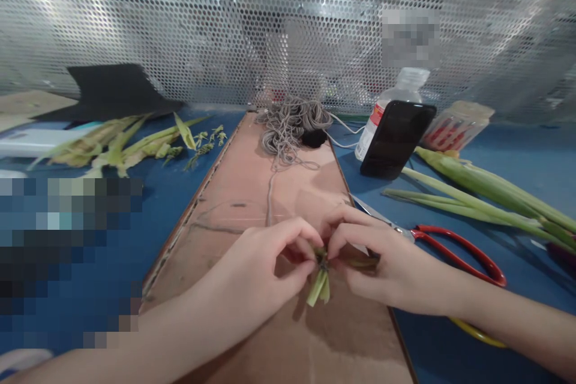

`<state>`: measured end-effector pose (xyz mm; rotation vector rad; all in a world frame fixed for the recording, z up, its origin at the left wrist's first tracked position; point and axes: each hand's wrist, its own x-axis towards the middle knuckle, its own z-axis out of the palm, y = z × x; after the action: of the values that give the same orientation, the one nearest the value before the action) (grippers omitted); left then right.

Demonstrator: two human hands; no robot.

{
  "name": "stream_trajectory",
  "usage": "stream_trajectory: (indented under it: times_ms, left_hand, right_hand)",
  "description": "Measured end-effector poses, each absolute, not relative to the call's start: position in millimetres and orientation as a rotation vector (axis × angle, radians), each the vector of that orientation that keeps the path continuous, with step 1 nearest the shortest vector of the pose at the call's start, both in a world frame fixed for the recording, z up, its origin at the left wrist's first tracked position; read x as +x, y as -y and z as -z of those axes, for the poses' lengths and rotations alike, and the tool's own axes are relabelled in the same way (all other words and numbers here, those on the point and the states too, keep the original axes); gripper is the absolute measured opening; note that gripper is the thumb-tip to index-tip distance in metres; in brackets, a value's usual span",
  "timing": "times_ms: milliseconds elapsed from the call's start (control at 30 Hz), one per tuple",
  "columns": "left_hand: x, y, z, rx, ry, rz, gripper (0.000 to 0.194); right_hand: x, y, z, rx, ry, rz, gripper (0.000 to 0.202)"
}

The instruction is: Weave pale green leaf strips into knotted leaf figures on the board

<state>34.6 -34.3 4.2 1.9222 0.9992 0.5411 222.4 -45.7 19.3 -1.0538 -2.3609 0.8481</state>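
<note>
Over the brown cardboard strip [252,318], both hands meet around a small green leaf bundle [319,287]. Thumb and fingertips of my left hand [283,258] pinch its dark tied top from the left. My right hand [373,252] grips the same top from the right, its fingers bent and close together; a thin leaf piece lies under its palm. The bundle's cut ends point down toward me. Grey string [270,195] runs from a tangled pile [292,126] at the far end of the cardboard toward the hands.
Red-handled scissors [459,252] lie beyond my right wrist, with a yellow handle below. A black phone [396,141] leans on a bottle [411,81]; a clear jar [463,123] is beside it. Green husks [486,186] lie right, more husks [117,147] left. A perforated metal screen [225,24] stands behind.
</note>
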Motion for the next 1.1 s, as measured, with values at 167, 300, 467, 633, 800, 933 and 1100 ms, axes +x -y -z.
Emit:
stream_trajectory:
  times_ms: [167,300,467,633,800,933,1100]
  left_hand:
    - [34.3,35.1,-4.7,1.937,-0.985,-0.524,0.018]
    - [34.6,36.0,-4.4,1.958,-1.028,-0.497,0.016]
    - [35.1,36.7,-3.6,1.983,-1.059,-0.489,0.014]
    - [36.2,37.7,-1.8,2.020,-1.092,-0.495,0.012]
    - [35.7,37.1,1.0,2.048,-1.106,-0.488,0.011]
    - [33.7,37.4,2.9,2.079,-1.010,-0.484,0.013]
    - [33.1,39.0,0.6,2.146,-1.018,-0.466,0.005]
  right_hand:
    - [222.8,46.9,-17.3,-0.983,2.431,-0.828,0.016]
    - [223.0,47.3,-16.8,-0.958,2.456,-0.831,0.021]
    - [223.5,49.1,-16.8,-0.964,2.493,-0.867,0.023]
    - [225.1,48.7,-14.4,-0.970,2.527,-0.900,0.022]
    - [228.2,46.5,-11.9,-0.946,2.571,-0.873,0.023]
    - [229.6,48.3,-14.9,-0.931,2.606,-0.750,0.020]
    - [226.9,51.0,-15.9,-0.888,2.644,-0.568,0.013]
